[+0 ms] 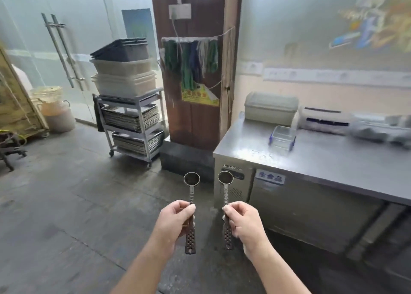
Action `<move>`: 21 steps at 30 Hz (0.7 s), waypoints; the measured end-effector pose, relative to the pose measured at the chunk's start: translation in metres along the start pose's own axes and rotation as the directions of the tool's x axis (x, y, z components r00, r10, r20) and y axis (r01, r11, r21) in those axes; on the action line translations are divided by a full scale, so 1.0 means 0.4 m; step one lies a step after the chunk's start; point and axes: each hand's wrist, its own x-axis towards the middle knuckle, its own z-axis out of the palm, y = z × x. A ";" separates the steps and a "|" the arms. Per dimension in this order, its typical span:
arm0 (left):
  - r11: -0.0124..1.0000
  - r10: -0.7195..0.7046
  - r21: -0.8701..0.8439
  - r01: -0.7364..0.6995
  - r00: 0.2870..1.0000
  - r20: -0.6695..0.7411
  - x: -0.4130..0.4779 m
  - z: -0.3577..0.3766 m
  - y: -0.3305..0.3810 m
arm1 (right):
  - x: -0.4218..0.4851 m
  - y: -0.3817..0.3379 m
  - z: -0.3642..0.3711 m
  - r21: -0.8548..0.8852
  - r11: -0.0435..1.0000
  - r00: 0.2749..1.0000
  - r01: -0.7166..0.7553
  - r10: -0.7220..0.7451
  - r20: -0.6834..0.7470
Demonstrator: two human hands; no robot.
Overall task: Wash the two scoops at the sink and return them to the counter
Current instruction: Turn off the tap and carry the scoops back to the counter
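Metal, stiff, likely slippery wet, the left scoop [191,189] is pinched mid-handle by the left hand [175,221], the right scoop [225,188] by the right hand [244,222]. The steel counter [315,158] is seen beyond the right hand; no sink is shown.

Silver left scoop [191,193] and right scoop [225,193], hole-dotted handles.

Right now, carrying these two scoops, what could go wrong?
The left hand and right hand only pinch the left scoop and right scoop by their handles; either could slip. Both look dark inside, maybe residue; tilting could spill it. The counter corner on the right could snag one.
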 end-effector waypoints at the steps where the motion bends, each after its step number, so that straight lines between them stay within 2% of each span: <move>1: 1.000 -0.004 0.003 0.004 0.999 0.032 0.024 0.047 0.005 | 0.010 -0.005 -0.045 0.008 1.000 1.000 -0.003 0.003 -0.031; 7: 0.999 -0.026 0.028 0.021 0.982 0.185 0.136 0.274 0.025 | 0.072 -0.027 -0.244 0.033 0.999 0.979 -0.013 0.020 -0.203; 13: 0.997 -0.064 0.057 0.051 0.966 0.252 0.307 0.394 0.026 | 0.199 -0.048 -0.333 0.001 1.000 0.954 -0.019 0.019 -0.300; 21: 0.993 -0.113 0.058 0.099 0.936 0.334 0.662 0.532 0.097 | 0.506 -0.120 -0.393 -0.012 0.999 0.911 -0.035 0.027 -0.411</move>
